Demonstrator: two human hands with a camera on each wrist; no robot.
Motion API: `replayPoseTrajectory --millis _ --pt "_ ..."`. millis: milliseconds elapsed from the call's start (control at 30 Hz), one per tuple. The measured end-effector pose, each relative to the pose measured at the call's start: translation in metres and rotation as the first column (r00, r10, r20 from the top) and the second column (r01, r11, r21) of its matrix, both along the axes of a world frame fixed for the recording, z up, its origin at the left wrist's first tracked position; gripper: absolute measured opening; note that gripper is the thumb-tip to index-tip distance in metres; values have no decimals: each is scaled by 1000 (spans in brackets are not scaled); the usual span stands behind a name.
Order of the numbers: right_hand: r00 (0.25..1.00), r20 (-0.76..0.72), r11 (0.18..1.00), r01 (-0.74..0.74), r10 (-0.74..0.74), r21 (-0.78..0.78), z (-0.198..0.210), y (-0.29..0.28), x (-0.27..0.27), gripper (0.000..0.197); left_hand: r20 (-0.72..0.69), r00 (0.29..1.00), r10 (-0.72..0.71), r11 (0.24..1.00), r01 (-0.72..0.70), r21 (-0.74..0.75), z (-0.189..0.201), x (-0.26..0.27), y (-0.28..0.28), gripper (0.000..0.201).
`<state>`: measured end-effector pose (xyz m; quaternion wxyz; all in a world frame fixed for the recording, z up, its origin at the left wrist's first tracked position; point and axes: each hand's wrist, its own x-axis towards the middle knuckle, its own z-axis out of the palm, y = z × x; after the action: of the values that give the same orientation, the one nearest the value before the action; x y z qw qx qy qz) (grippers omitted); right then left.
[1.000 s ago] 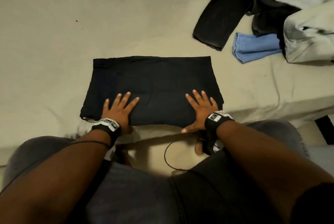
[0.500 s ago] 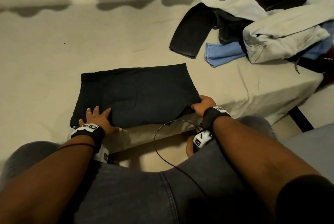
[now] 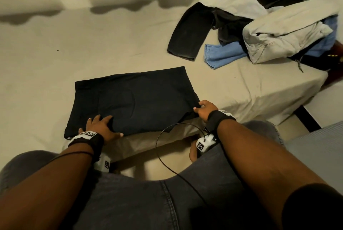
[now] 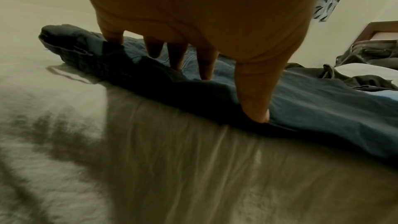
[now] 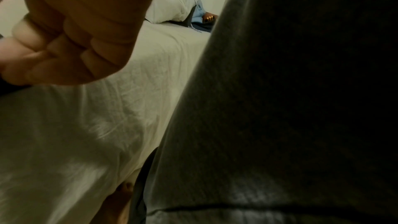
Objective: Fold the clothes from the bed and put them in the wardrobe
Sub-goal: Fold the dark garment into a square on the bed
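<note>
The folded dark garment (image 3: 130, 100) is lying on the bed (image 3: 46, 53), long axis running left to right. The right hand (image 3: 204, 109) is pinching its near right corner, now lifted where it lay flat before; the left hand (image 3: 100, 125) is pressing with straight fingers.

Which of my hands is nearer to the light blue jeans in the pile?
Right. Your right hand grips the folded dark garment at its right corner, on the side toward the light blue jeans. Your left hand presses the garment's near left edge, farther away.
</note>
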<state>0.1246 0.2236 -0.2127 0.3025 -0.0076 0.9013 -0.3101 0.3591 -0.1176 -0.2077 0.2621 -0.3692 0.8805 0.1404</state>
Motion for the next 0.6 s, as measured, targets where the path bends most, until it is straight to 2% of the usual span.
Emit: replayPoseTrajectory --millis 100,200,300,333,400,433,500,533,600 --pt "997 -72 999 10 -8 34 -1 1 -14 34 1 1000 10 1000 -10 12 0 -1 -1 102" --pt "990 -106 995 83 -88 -52 2 -1 -31 29 -1 1000 16 1000 -16 4 0 0 -1 101" --pt "981 -7 958 186 -192 -217 4 -5 -34 18 -8 1000 21 1000 -21 -1 -1 -1 0 100" --pt "983 43 953 185 -180 -242 3 -6 -30 12 -7 1000 20 1000 -20 0 -1 -1 0 100" --pt "988 138 975 97 -70 -202 -6 -5 -22 5 -12 1000 19 1000 -19 0 -1 -1 1 99" --pt "989 149 983 50 -24 -174 -11 -4 -22 9 -18 1000 19 1000 -19 1 -1 -1 1 98" --pt "993 115 991 32 -17 -131 -11 -2 -25 3 -21 1000 18 1000 -17 4 0 0 1 98" --pt "995 93 994 33 -23 -108 -9 -1 -28 5 -18 1000 18 1000 -18 5 0 0 1 98" --pt "996 74 999 52 -51 -13 -5 3 -35 24 -18 1000 23 1000 -23 0 -1 0 0 99"
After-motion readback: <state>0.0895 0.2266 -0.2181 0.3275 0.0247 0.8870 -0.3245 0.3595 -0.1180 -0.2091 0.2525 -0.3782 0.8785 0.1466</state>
